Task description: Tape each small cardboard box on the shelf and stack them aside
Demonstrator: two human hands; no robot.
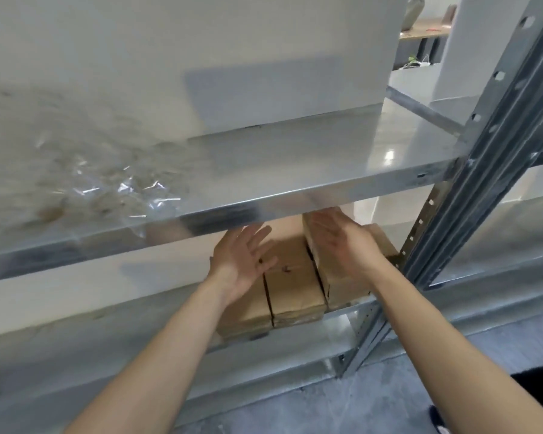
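Three small cardboard boxes stand side by side on the lower metal shelf (107, 314), at its right end. The left box (248, 317) is partly hidden behind my left hand (242, 261). The middle box (290, 277) shows between my hands. The right box (342, 286) lies under my right hand (345, 242). Both hands reach under the upper shelf with fingers straight and spread, palms facing each other, holding nothing. The picture is blurred, so I cannot tell whether either hand touches a box.
The upper shelf (295, 170) juts out just above my hands. Crumpled clear plastic (119, 189) lies on its left part, and a large white box (232, 57) stands behind. A grey upright post (470, 195) bounds the right side. Grey floor lies below.
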